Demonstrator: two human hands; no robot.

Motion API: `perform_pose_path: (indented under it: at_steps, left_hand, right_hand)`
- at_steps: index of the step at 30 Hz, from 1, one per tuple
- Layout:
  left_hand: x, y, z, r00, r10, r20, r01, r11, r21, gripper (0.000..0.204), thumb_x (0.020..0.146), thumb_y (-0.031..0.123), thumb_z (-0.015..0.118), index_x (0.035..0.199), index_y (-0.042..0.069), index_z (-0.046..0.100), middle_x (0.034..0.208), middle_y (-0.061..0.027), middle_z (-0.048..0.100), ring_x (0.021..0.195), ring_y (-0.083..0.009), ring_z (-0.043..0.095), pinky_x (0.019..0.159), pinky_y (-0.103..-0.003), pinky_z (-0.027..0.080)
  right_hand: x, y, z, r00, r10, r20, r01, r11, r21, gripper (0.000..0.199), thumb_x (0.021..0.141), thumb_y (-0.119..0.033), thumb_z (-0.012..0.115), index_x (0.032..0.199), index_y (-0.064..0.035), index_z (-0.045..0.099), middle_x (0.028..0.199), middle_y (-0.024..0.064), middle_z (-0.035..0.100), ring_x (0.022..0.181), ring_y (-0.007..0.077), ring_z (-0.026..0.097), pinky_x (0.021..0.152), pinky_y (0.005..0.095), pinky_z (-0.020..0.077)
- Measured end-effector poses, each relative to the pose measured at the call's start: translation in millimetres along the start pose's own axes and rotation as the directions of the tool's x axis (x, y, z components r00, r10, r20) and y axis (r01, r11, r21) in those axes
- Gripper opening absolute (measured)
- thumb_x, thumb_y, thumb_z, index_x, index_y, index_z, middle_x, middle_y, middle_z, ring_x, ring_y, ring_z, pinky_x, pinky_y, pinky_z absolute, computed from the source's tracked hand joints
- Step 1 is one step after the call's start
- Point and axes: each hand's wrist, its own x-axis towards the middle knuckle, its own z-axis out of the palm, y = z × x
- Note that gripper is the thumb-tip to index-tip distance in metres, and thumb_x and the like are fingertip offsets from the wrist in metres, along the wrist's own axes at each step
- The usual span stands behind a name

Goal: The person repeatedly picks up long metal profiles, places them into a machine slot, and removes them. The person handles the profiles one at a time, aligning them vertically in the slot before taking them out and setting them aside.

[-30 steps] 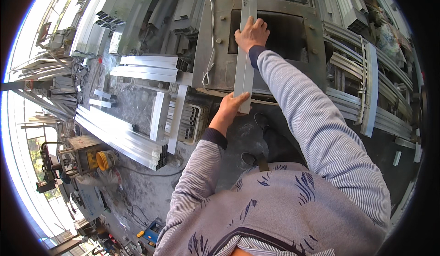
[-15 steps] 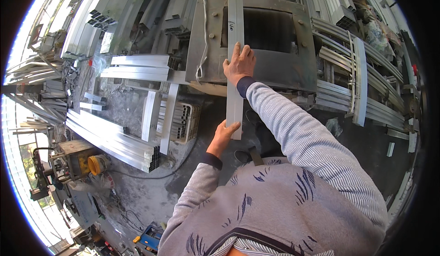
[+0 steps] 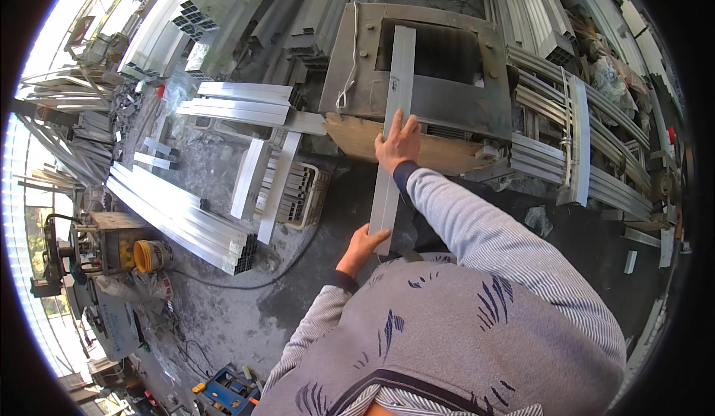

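A long silver metal profile [image 3: 383, 196] points away from my body, its far end over the dark opening of a grey metal box-like machine [image 3: 447, 103]. My right hand [image 3: 398, 146] grips it near the middle, the fingers lying over its top face. Around its near end my left hand [image 3: 363, 248] is closed, thumb on top and the other fingers partly hidden at the side. A small dark mark shows on the profile's face beyond my right hand.
Square metal tubes [image 3: 175, 218] lie stacked on the floor at the left, near a crate [image 3: 316, 196] of profiles and a yellow bucket [image 3: 151, 255]. Racked profiles [image 3: 540, 159] stand right of the machine. A wooden board [image 3: 350, 134] runs along the machine's near edge.
Both hands have drawn the profile toward my body, and its far end has tilted slightly right. The view has shifted, showing more of the wooden board.
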Motion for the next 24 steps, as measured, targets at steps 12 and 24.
perform_pose_path:
  at_steps: [12, 24]
  left_hand:
    - [-52.3, -38.4, -0.6, 0.995, -0.084, -0.048, 0.083, 0.996, -0.011, 0.046, 0.097, 0.03, 0.076, 0.129, -0.002, 0.067, 0.111, -0.0073, 0.074, 0.097, -0.0146, 0.068, 0.088, -0.032, 0.055]
    - [58.3, 100.2, 17.4, 0.999, -0.003, -0.035, -0.001, 0.991, -0.131, 0.046, 0.094, 0.032, 0.082, 0.123, -0.001, 0.071, 0.098, -0.0072, 0.074, 0.076, -0.0166, 0.07, 0.067, -0.033, 0.058]
  right_hand:
    - [-64.5, -4.9, -6.0, 0.993, 0.015, 0.117, -0.025, 0.996, 0.082, 0.085, 0.086, -0.032, 0.076, 0.155, 0.0043, 0.04, 0.138, 0.0296, 0.041, 0.127, 0.0465, 0.047, 0.112, 0.0507, 0.0422]
    - [123.8, 9.9, -1.4, 0.999, 0.042, 0.003, -0.042, 0.996, 0.079, 0.076, 0.083, -0.031, 0.075, 0.149, -0.0013, 0.051, 0.127, 0.0245, 0.05, 0.123, 0.0423, 0.052, 0.104, 0.0506, 0.0469]
